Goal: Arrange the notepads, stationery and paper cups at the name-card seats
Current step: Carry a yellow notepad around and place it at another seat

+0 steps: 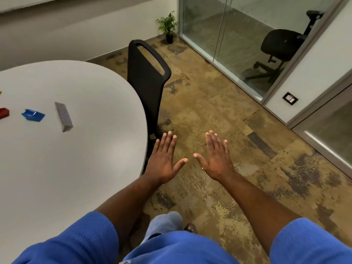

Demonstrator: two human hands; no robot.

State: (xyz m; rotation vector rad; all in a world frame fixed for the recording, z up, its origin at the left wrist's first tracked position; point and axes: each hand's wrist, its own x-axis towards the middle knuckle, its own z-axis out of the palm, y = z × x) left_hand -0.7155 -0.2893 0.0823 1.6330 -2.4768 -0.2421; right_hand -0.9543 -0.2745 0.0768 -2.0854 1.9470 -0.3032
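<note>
We are holding both hands flat and empty over the carpet beside the tabletop (76,168), left hand (162,161) nearer its edge than right hand (216,159), fingers (167,141) spread. The grey name card (63,116) is lying well left of them, its long axis running away from us; no notepads or cups are showing.

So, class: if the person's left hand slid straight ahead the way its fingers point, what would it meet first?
Probably the black chair. The left hand is open, palm down, beside the table edge, fingers pointing up-frame toward the chair's lower stem. Depth is unclear, so it might pass above it.
</note>
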